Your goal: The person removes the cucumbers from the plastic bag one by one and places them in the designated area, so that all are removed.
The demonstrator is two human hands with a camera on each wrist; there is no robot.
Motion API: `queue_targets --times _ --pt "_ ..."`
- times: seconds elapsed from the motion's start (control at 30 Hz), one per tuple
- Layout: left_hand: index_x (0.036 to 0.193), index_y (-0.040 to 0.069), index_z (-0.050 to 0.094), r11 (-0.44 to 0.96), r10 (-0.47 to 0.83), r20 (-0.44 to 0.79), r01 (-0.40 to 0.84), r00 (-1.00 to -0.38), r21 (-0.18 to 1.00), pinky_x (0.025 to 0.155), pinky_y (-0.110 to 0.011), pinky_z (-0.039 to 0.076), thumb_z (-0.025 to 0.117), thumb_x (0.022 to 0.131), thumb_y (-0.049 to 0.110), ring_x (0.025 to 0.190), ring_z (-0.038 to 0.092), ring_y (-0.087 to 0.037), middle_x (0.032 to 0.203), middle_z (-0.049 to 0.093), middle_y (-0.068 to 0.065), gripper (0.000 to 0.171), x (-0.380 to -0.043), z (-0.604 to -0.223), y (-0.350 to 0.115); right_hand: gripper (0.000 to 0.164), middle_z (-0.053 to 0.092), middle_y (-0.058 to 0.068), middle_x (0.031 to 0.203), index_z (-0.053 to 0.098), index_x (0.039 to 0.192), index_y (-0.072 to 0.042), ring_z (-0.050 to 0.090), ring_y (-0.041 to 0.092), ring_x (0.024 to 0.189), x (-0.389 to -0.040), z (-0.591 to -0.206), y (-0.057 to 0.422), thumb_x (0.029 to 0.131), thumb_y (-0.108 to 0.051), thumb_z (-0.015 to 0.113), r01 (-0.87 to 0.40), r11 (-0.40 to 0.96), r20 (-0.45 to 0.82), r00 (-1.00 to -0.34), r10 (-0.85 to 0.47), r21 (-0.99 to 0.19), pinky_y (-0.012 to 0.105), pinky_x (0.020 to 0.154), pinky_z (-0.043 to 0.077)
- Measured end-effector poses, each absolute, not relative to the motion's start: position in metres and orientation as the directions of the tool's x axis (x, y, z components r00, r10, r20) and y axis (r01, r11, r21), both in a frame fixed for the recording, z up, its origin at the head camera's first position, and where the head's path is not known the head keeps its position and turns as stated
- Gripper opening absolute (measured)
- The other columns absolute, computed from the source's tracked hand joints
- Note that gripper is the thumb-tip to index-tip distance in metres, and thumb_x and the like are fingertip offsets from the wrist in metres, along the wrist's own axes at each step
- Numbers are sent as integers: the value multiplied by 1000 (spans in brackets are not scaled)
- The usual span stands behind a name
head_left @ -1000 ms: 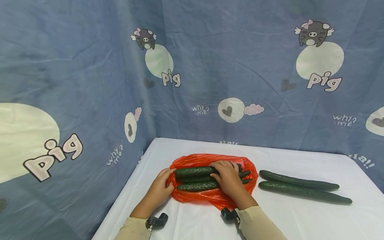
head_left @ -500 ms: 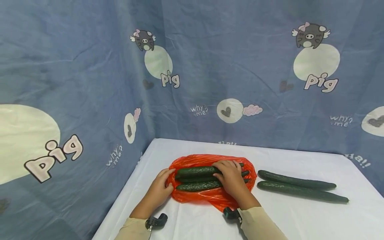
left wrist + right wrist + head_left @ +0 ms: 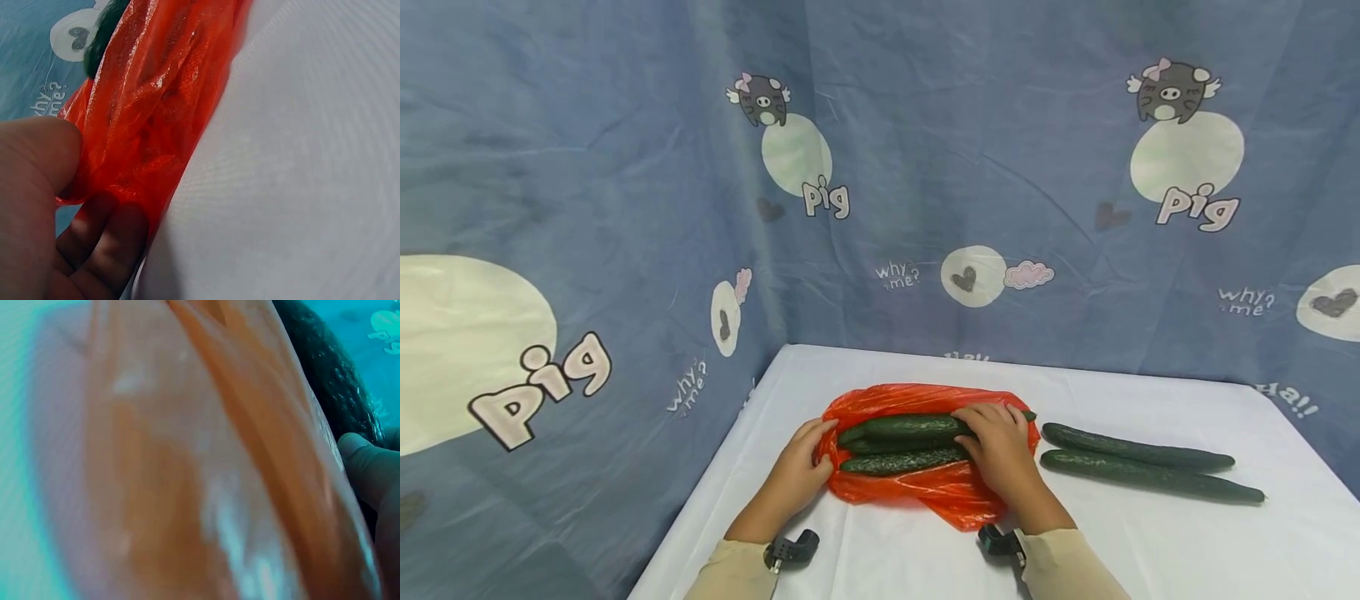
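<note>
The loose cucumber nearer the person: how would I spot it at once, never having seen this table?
Start from the white table and find the red bag with cucumbers in it. To the bag's right, two more lie side by side. You want the nearer cucumber, whose right end reaches farther right than the farther cucumber does.

White table [image 3: 880, 554]: free strip nearside of red bag [image 3: 925, 490]; left hand [image 3: 795, 471] at bag's left end, blocking; right hand [image 3: 1002, 448] likewise, right end; two loose cucumbers [image 3: 1150, 477] obstructing further right; blue backdrop [image 3: 895, 167] closing rear and left.
</note>
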State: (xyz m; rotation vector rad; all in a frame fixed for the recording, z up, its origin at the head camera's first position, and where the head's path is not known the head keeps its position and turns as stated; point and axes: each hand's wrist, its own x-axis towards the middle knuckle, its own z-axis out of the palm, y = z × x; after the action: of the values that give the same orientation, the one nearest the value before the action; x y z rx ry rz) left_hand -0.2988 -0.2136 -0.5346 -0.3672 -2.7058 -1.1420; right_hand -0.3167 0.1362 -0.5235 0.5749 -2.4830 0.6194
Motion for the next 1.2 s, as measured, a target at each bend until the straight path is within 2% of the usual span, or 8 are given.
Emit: queue_targets --times 0.23,0.47,0.67,1.2 --pt "149 6 56 677 154 247 284 -957 679 117 -53 43 62 92 -2 145 48 -34 154 51 -13 59 -297 -535 -214 40 70 0 125 71 127 -23 60 29 122 -308 -526 150 89 -20 83 -477 818 542 -801 -254 -322 62 114 30" --pt "149 6 56 675 154 258 292 -954 678 118 -53 42 62 91 -1 145 48 -34 154 51 -13 59 -298 -535 -212 43 70 4 129 71 128 -20 59 32 123 -300 -524 169 87 -17 84 -477 817 577 -784 -229 -324 66 113 27" --pt "150 6 56 675 163 260 300 -952 674 118 -54 42 62 91 -1 146 47 -35 155 50 -13 59 -300 -534 -212 42 70 6 128 71 128 -18 59 34 123 -293 -523 183 88 -17 83 -445 830 569 -798 -197 -337 69 114 25" --pt "150 8 56 683 157 251 288 -955 671 118 -55 42 62 91 -1 145 48 -34 155 50 -13 60 -302 -535 -211 45 70 7 124 73 125 -17 58 35 121 -265 -527 222 82 -12 87 -368 877 570 -810 -139 -309 68 109 28"
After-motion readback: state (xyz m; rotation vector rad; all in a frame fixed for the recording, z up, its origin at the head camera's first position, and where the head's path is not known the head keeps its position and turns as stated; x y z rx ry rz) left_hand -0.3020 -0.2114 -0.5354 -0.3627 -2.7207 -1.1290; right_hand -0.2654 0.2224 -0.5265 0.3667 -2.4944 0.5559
